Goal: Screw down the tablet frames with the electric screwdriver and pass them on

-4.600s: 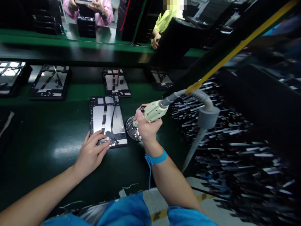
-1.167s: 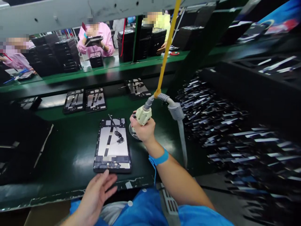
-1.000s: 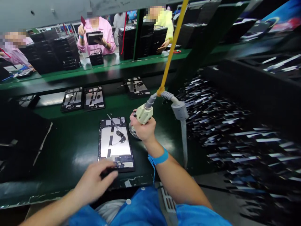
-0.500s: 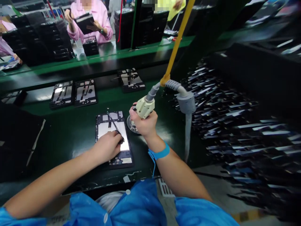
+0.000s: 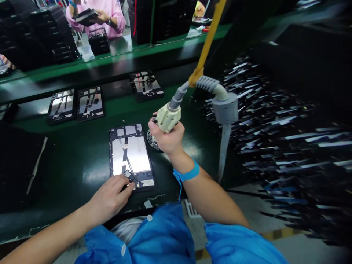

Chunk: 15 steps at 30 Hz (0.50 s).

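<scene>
An opened tablet (image 5: 134,146), with a silvery inside and black frame, lies on the green bench in front of me. Over its lower end, my left hand (image 5: 112,194) pinches a small circuit board (image 5: 129,176) with thin strips trailing up across the tablet. My right hand (image 5: 170,141) is wrapped around a cream corded electric screwdriver (image 5: 168,119), pointing down beside the tablet's right edge. Under it sits a round perforated metal dish (image 5: 151,139), partly covered by the hand; the tool's tip is hidden. A blue wrist strap (image 5: 188,174) circles my right wrist.
More opened tablets (image 5: 61,104) lie toward the back. A yellow strap (image 5: 210,40) holds up the tool's cable, with a grey cylinder (image 5: 225,108) hanging beside it. Dense stacked dark parts (image 5: 275,128) crowd the right. Across the bench, a person in pink (image 5: 117,18) handles a dark device.
My left hand has moved down and toward me, from the tablet's middle to its lower end, drawing the small board along. The right hand still grips the screwdriver above the dish.
</scene>
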Tool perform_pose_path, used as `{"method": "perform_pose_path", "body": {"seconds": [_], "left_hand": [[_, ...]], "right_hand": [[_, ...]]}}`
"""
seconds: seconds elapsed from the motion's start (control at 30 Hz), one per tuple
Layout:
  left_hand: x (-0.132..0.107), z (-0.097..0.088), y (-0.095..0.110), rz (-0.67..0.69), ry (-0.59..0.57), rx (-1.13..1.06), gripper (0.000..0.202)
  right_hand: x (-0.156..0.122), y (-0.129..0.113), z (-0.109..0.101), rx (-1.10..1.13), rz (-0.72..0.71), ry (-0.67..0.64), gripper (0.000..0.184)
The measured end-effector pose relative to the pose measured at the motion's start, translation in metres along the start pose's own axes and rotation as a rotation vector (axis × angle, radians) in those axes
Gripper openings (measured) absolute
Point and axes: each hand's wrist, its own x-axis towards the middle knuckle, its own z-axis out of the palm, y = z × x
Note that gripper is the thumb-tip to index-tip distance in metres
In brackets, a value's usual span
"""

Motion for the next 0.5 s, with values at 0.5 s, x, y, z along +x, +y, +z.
{"method": "perform_pose_path", "body": {"seconds": [0.5], "left_hand": [[-0.018,0.021,0.003,-0.160,0.064,-0.024,0.038]], "right_hand": [[-0.001,0.004,-0.003,0.001,0.038,0.000,0.013]]}}
